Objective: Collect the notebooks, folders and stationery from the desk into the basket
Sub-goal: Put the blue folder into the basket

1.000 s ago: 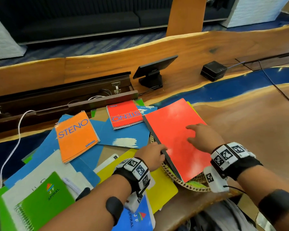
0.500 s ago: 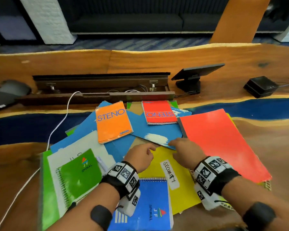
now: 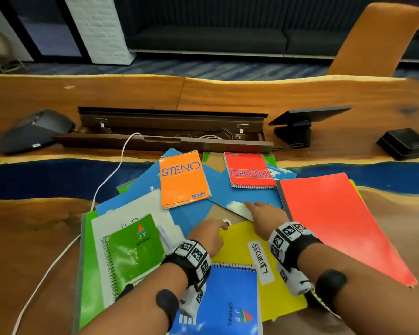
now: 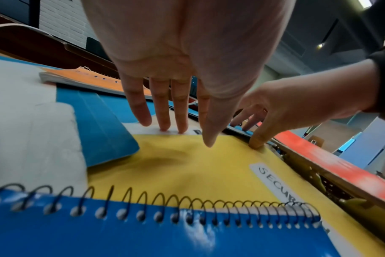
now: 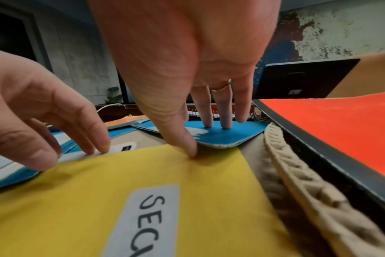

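While the woven basket [image 5: 301, 175] sits under the red folder [image 3: 336, 221] lying across its rim, its contents stay hidden. Right hand [image 3: 266, 217] – fingers [image 5: 225, 111] straight – presses the blue folder [image 5: 226, 137], thumb on the yellow folder [image 3: 242, 247]. Left hand [image 3: 207, 234], fingers extended, touches a white paper at that folder's far edge on the counter [image 3: 34, 228].
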A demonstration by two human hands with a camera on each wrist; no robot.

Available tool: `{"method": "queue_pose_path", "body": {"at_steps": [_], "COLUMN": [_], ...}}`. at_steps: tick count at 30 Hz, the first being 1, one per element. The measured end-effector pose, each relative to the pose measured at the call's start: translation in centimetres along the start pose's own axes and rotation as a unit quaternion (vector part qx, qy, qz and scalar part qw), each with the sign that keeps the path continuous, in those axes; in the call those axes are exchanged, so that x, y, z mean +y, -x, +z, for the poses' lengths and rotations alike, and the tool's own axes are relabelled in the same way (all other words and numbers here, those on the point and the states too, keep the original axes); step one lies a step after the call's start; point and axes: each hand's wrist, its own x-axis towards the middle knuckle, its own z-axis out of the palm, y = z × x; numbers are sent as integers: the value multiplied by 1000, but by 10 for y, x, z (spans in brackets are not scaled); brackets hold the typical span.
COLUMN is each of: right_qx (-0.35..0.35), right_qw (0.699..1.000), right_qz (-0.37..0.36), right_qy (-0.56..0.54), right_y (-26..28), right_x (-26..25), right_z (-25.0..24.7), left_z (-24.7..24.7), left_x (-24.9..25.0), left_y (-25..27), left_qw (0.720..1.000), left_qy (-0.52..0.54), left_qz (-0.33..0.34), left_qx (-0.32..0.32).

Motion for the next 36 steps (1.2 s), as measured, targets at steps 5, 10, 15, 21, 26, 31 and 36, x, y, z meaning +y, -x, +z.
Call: {"method": "queue_pose_path", "body": {"at_steps": [5, 10, 15, 21, 26, 31, 36], "right_qx": [3, 16, 49, 76, 116, 149, 183], "right_qw": [1000, 1000, 999, 996, 991, 985, 977], "right_qz": [-4, -5, -3, 10, 3, -9, -24], "right_qy": [26, -10, -12, -47, -66, -85, -104], "right_y": [-3, -6, -5, 2, 13, 23, 31], "right_x": [1, 6, 9, 17, 22, 24, 27], "right_z": [3, 3, 1, -9, -19, -21, -24], "left_z": [9, 19, 23, 25, 28, 27, 14], "left_x": [-6, -15, -19, -24, -27, -26, -30], "left_y": [-9, -9, -11, -11, -12, -12, -13], "left_qw": [999, 1000, 1000, 1000, 1000, 1000, 996], "left_qy": [-36, -11, -4, -9, -11, -6, 82], "left_qz": [14, 1, 6, 10, 12, 18, -7], "left_qx": [-4, 1, 9, 19, 23, 18, 38]}}
